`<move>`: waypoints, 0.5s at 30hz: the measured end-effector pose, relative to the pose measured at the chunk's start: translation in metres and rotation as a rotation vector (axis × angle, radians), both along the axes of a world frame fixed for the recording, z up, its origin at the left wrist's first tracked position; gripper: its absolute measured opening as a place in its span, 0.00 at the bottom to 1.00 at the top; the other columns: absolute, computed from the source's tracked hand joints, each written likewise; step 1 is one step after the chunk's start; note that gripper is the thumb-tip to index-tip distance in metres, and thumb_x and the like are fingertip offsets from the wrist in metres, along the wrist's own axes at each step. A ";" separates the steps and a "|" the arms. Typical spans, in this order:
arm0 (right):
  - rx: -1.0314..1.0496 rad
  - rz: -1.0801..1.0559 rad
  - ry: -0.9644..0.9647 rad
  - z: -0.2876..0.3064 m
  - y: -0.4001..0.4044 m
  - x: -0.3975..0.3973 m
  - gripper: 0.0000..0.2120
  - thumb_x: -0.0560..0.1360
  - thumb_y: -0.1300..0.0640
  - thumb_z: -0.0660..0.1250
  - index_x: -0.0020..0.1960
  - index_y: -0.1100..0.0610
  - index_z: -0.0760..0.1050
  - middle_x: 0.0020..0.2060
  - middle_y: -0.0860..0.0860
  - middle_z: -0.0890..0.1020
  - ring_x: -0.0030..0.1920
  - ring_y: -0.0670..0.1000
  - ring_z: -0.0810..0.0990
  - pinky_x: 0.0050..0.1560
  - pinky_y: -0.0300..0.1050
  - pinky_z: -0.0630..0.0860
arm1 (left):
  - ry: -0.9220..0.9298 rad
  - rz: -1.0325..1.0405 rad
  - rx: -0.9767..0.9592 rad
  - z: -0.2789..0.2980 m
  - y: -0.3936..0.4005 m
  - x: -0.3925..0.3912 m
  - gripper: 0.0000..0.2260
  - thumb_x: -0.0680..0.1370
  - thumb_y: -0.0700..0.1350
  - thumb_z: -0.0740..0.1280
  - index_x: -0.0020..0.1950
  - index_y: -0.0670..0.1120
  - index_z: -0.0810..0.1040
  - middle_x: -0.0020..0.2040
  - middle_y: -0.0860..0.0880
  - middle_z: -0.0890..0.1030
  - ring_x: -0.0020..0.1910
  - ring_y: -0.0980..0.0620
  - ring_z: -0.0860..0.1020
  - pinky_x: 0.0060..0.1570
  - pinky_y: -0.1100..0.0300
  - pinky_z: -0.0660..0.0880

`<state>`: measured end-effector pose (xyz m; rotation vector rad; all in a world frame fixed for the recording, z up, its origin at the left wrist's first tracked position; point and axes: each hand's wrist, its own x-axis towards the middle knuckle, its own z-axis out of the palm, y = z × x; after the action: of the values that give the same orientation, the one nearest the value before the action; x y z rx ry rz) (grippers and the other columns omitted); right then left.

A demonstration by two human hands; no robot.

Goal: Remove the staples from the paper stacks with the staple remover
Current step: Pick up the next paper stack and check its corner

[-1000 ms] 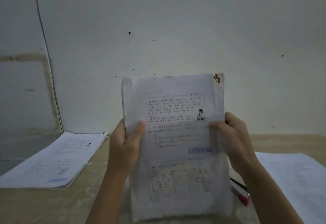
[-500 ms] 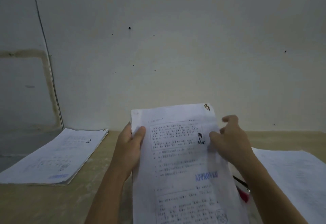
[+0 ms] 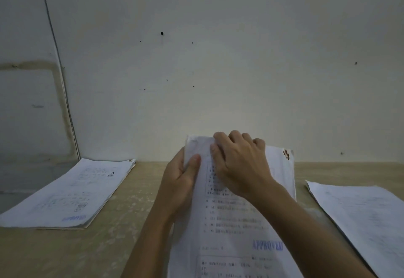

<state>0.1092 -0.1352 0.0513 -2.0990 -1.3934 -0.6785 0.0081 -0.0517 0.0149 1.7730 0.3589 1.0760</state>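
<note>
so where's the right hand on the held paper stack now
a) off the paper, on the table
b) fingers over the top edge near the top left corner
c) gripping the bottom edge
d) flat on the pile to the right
b: the right hand reaches across the held paper stack, fingers curled over its top edge near the top left corner, while the left hand grips the left edge.

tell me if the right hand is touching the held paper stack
Touching. The head view shows the right hand on the held paper stack, its fingers curled over the top edge, near the left hand.
</note>
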 end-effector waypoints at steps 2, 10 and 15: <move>-0.014 0.009 -0.015 -0.002 0.000 0.000 0.20 0.76 0.45 0.44 0.56 0.52 0.69 0.45 0.50 0.73 0.44 0.50 0.66 0.54 0.52 0.62 | 0.003 0.008 0.008 0.002 0.001 -0.002 0.09 0.78 0.53 0.58 0.54 0.56 0.75 0.49 0.50 0.83 0.44 0.52 0.83 0.44 0.53 0.82; -0.010 0.127 -0.029 -0.006 -0.004 0.001 0.23 0.75 0.42 0.43 0.55 0.52 0.70 0.42 0.48 0.71 0.43 0.50 0.69 0.50 0.48 0.62 | 0.033 -0.041 -0.063 0.006 0.002 -0.009 0.12 0.79 0.51 0.56 0.45 0.51 0.78 0.34 0.55 0.84 0.32 0.56 0.82 0.30 0.65 0.78; -0.044 0.144 -0.102 -0.003 -0.005 -0.002 0.24 0.74 0.42 0.42 0.57 0.52 0.70 0.42 0.49 0.71 0.42 0.51 0.70 0.47 0.48 0.63 | 0.021 -0.085 -0.141 0.010 0.002 -0.014 0.15 0.79 0.51 0.55 0.43 0.48 0.79 0.33 0.51 0.84 0.30 0.53 0.82 0.30 0.62 0.79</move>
<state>0.1075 -0.1402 0.0479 -1.9984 -1.6118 -0.7097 -0.0059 -0.0497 0.0250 1.6599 0.3600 0.9495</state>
